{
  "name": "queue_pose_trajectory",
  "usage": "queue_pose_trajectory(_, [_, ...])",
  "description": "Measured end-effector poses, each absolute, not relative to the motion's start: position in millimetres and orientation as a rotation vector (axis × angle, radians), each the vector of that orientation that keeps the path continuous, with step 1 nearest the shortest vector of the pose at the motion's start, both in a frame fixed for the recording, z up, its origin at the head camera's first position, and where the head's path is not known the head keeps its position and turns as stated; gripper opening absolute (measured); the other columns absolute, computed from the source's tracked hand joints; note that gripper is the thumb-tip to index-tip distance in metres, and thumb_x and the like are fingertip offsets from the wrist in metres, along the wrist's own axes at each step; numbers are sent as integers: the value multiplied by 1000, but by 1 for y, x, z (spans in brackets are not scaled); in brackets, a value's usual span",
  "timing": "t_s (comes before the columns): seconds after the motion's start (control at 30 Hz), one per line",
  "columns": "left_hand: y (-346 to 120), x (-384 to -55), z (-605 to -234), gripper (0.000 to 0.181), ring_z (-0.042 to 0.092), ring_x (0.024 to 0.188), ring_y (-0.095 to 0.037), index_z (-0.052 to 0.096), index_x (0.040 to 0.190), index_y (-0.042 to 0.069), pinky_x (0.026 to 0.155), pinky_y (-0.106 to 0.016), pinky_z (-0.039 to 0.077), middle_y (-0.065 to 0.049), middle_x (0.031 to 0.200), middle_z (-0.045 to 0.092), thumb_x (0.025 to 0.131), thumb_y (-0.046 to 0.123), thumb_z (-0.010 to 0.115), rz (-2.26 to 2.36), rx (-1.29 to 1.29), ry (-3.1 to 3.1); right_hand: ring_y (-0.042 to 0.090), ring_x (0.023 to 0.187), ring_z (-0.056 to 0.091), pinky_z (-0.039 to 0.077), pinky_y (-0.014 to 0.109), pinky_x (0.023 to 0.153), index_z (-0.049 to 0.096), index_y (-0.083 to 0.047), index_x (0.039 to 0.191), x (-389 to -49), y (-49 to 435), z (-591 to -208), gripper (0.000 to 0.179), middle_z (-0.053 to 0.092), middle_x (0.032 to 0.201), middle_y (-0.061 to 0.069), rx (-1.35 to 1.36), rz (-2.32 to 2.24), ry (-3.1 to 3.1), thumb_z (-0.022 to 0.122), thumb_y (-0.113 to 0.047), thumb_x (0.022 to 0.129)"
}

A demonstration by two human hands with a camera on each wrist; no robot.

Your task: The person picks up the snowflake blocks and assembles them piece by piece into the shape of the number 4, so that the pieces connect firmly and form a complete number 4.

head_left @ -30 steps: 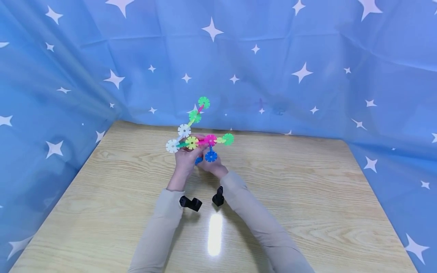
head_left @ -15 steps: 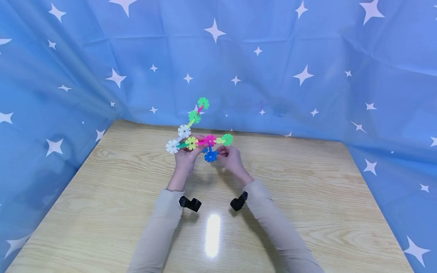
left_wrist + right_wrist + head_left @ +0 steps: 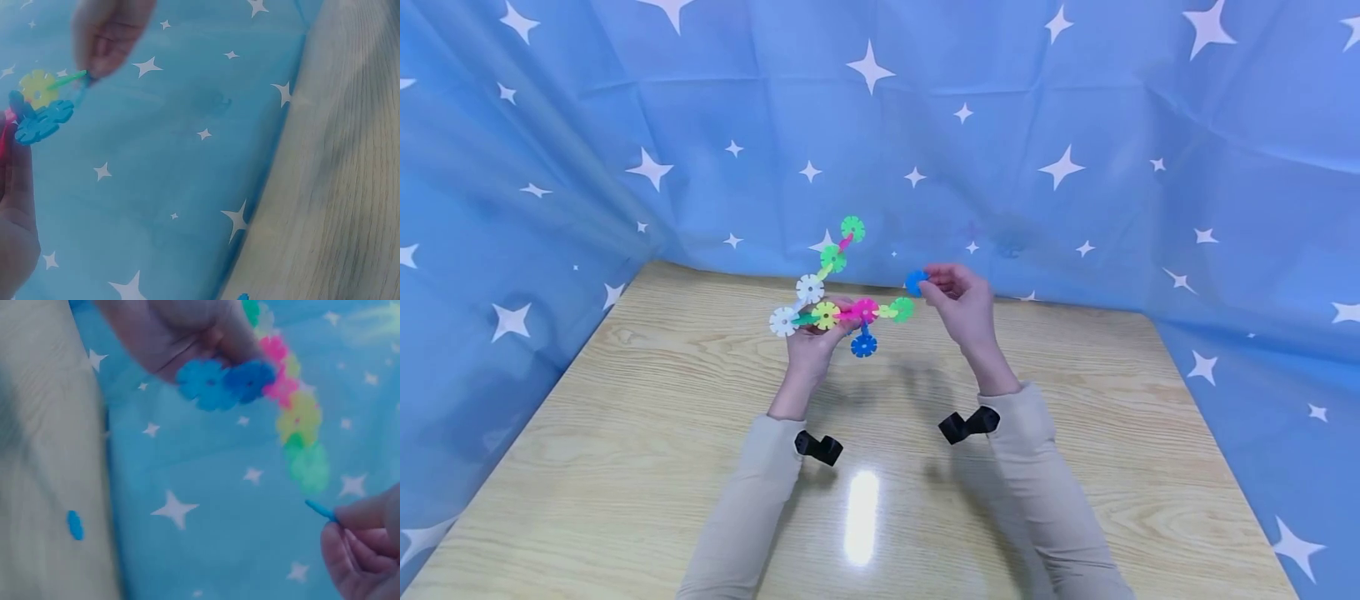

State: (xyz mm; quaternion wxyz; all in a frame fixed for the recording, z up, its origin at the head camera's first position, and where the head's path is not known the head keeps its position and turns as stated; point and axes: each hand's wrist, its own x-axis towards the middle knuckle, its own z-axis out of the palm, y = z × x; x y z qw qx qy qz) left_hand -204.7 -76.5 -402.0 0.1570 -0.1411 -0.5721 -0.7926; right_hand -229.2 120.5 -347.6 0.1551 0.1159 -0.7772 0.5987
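My left hand (image 3: 810, 350) grips a branching chain of notched snowflake discs, holding it near the yellow disc (image 3: 826, 316) and the pink disc (image 3: 866, 312). One arm of the chain climbs through white and green discs to a green disc (image 3: 853, 228) at the top. Its right end is another green disc (image 3: 902, 309), and blue discs (image 3: 206, 384) hang from the pink part. Between thumb and fingers my right hand (image 3: 964, 302) pinches a loose blue snowflake disc (image 3: 916, 283). That disc is just above and right of the green end disc, apart from it in the right wrist view.
A single blue disc (image 3: 75, 525) lies on the wooden table (image 3: 1075, 467). Behind the table's back edge hangs a blue curtain (image 3: 1000, 167) with white stars. Black wrist cameras (image 3: 818, 448) sit on both sleeves.
My right hand has moved from under the chain out to the right and up, carrying a blue disc away from beside the hanging blue discs. My left hand and the chain have hardly shifted.
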Motion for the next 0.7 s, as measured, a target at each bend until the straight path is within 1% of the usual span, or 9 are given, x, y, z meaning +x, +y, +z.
queue_pose_trajectory(0.1, [-76, -205, -403, 33, 65, 90, -11, 67, 85, 24, 80, -28, 57, 9, 92, 69, 81, -9, 65, -2261, -414, -1641, 7, 72, 57, 52, 17, 65, 67, 5, 102, -222, 116, -336, 19, 63, 84, 15, 415, 1652, -2194, 68, -3, 85])
queue_pose_trajectory(0.17, [-76, -205, -403, 30, 65, 90, -11, 67, 85, 21, 80, -29, 57, 9, 92, 69, 81, -9, 66, -2248, -408, -1657, 7, 71, 57, 52, 17, 64, 67, 6, 100, -218, 111, -330, 17, 64, 83, 17, 478, 1611, -2178, 68, -1, 84])
queue_pose_trajectory(0.3, [-75, -205, -402, 13, 64, 92, -11, 68, 89, 4, 84, -30, 55, 5, 94, 68, 80, -6, 68, -2215, -373, -1713, 9, 69, 59, 53, 17, 61, 68, 7, 97, -210, 102, -322, 16, 66, 82, 17, 587, 1524, -2176, 68, 1, 83])
queue_pose_trajectory(0.4, [-74, -204, -402, 14, 64, 93, -12, 65, 94, -7, 85, -30, 55, 3, 96, 68, 81, -4, 69, -2194, -354, -1759, 16, 69, 61, 53, 17, 60, 68, 7, 97, -207, 96, -318, 15, 67, 81, 16, 637, 1464, -2182, 69, 2, 82])
queue_pose_trajectory(0.53, [-73, -204, -402, 15, 64, 94, -13, 63, 95, -8, 85, -30, 55, 1, 97, 68, 82, -3, 69, -2177, -353, -1792, 24, 69, 63, 55, 20, 60, 68, 7, 96, -205, 89, -317, 14, 67, 81, 16, 691, 1391, -2189, 68, 3, 82])
queue_pose_trajectory(0.7, [-72, -205, -402, 15, 63, 93, -12, 63, 95, -8, 85, -29, 54, -4, 99, 68, 82, -2, 69, -2171, -365, -1802, 24, 68, 64, 58, 29, 60, 68, 7, 96, -204, 83, -318, 14, 67, 81, 16, 753, 1277, -2209, 69, 4, 82])
